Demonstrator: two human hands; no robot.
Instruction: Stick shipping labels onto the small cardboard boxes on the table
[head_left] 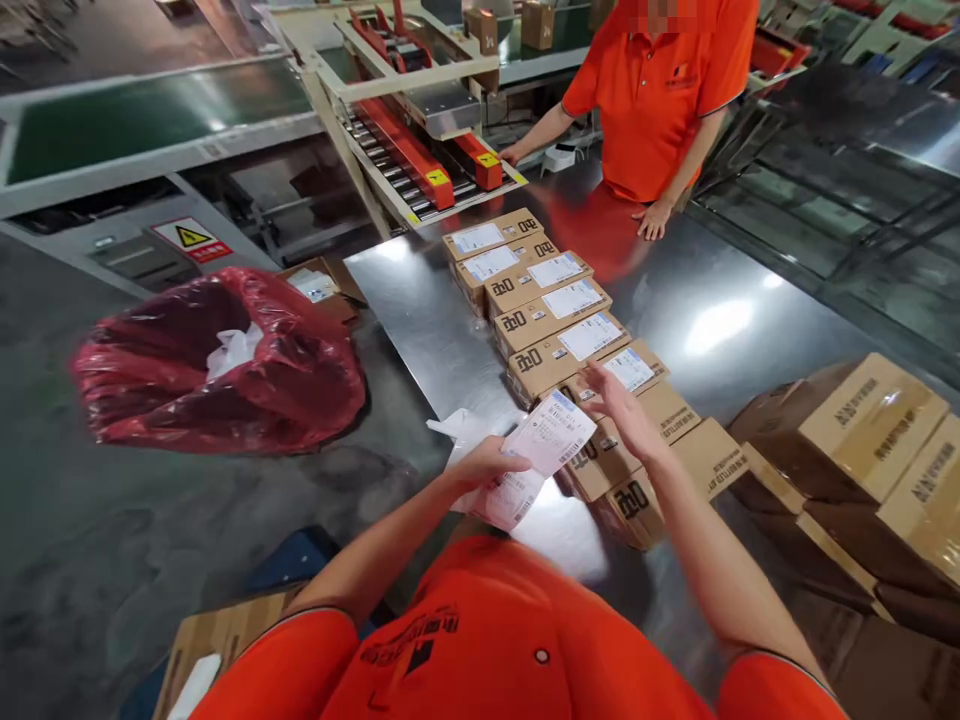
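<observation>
My left hand (491, 460) grips a strip of printed white labels (551, 432) between thumb and fingers, with more of the strip hanging below it. Close to the strip's right edge is my right hand (619, 405), its fingers spread over the cartons; whether a fingertip touches the label is unclear. A row of brown cartons (532, 365) runs away from me on the metal table (420, 320). White labels lie on the tops of the farther cartons, while the nearest ones (634, 505) show no label on their visible faces.
Larger brown boxes (862, 440) are stacked at the right. A red plastic bag (300, 350) with white paper inside stands at the left. Across the table, a person in an orange shirt (660, 110) rests a hand on it, beside a roller conveyor (397, 150).
</observation>
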